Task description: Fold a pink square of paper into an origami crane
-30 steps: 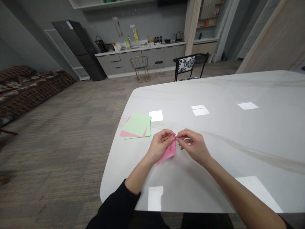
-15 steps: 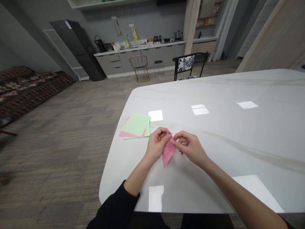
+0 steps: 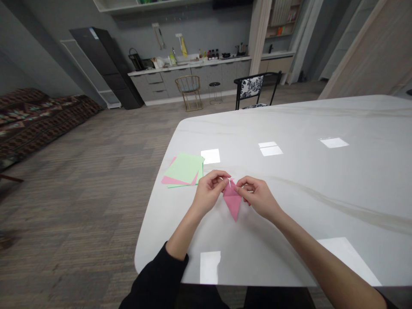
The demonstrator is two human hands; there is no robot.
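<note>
Folded pink paper [image 3: 232, 201] is held between our hands above the table [image 3: 289, 128], in front of us and a little left of the table's middle. It forms a narrow triangle with its point aimed down the picture, toward us. Its long axis runs almost straight from the far side to our side, the tip leaning slightly right. We cannot tell whether that tip touches the table.

Furthest left, green sheets [image 3: 185, 168] lie on the table over a pink sheet [image 3: 169, 180], whose corners stick out from beneath them. The stack sits just beyond our left hand [image 3: 209, 193] and does not touch it. A black sleeve [image 3: 154, 279] covers that arm up to the wrist.

The left hand's curled fingers and thumb pinch the paper's upper left side. Our right hand [image 3: 257, 197] pinches the upper right side in the same way. Only a small pale point shows above the fingertips. They hide the top of the paper, so we cannot make out its folds there. The right forearm is bare and runs out of the lower right corner.
</note>
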